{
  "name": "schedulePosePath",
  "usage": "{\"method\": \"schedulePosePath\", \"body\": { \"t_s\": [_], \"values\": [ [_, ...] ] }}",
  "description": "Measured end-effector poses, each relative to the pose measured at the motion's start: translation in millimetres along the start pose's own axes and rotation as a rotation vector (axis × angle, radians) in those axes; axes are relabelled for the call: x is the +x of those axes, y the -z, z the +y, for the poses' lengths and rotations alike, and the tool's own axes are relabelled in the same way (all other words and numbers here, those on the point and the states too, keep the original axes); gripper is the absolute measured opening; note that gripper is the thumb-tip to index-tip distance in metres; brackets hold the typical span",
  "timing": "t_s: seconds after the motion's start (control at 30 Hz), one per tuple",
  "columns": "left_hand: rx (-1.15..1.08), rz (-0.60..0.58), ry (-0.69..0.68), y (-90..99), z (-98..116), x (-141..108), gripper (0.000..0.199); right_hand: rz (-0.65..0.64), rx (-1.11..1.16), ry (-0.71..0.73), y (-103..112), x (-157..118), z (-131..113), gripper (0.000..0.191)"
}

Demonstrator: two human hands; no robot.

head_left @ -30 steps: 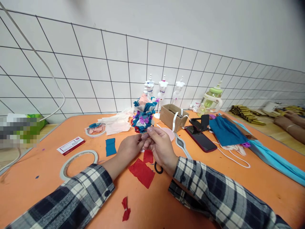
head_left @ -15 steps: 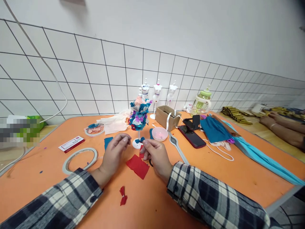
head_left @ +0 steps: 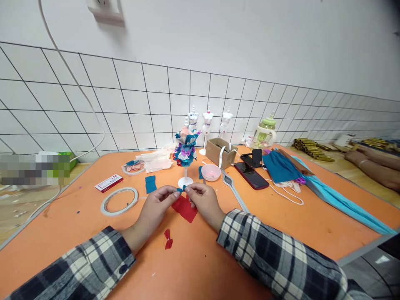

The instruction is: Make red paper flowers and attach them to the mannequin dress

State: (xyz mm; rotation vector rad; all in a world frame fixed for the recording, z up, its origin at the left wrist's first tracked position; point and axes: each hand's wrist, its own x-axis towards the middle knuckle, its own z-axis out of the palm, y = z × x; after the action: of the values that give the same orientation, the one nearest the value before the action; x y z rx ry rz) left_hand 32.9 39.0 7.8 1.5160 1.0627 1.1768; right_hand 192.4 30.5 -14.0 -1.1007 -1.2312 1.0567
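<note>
Between my fingertips is a small blue fabric bow [head_left: 181,189], pinched from both sides. My left hand [head_left: 158,208] grips its left end with thumb and forefinger, and my right hand [head_left: 204,202] grips the right end. Beneath them lies a red cloth piece [head_left: 186,210], partly covered by my fingers. A red bow [head_left: 168,239] rests on the table nearer to me. Just beyond my hands a small mannequin [head_left: 186,152] stands on a round white base, dressed in blue, white and purple ruffles with a purple bow.
Around the orange table [head_left: 237,254] are a tape roll [head_left: 104,204], a blue cloth piece [head_left: 150,184], a pink bowl [head_left: 211,172], a cardboard box [head_left: 220,153], a phone [head_left: 251,176] and a green-lidded bottle [head_left: 265,131]. Another person's arm [head_left: 371,164] rests at far right.
My left hand has moved right and taken hold of the blue bow, which my right hand alone held before. The camera view has shifted slightly.
</note>
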Motion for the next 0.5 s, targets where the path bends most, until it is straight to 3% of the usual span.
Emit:
{"method": "schedulePosePath", "body": {
  "t_s": [0.17, 0.3, 0.5],
  "values": [
    [0.031, -0.035, -0.024, -1.0, -0.1, -0.9, 0.024, -0.121, 0.148, -0.068, 2.7, -1.0, -3.0, 0.046],
    [0.042, -0.085, -0.026, 1.0, -3.1, 2.4, 0.023, -0.146, 0.143, -0.123, 3.3, -0.2, -7.0, 0.032],
    [0.02, -0.102, -0.024, 3.0, -8.2, 5.1, 0.028, -0.13, 0.234, -0.208, 6.8, 4.0, -7.3, 0.038]
  ]
}}
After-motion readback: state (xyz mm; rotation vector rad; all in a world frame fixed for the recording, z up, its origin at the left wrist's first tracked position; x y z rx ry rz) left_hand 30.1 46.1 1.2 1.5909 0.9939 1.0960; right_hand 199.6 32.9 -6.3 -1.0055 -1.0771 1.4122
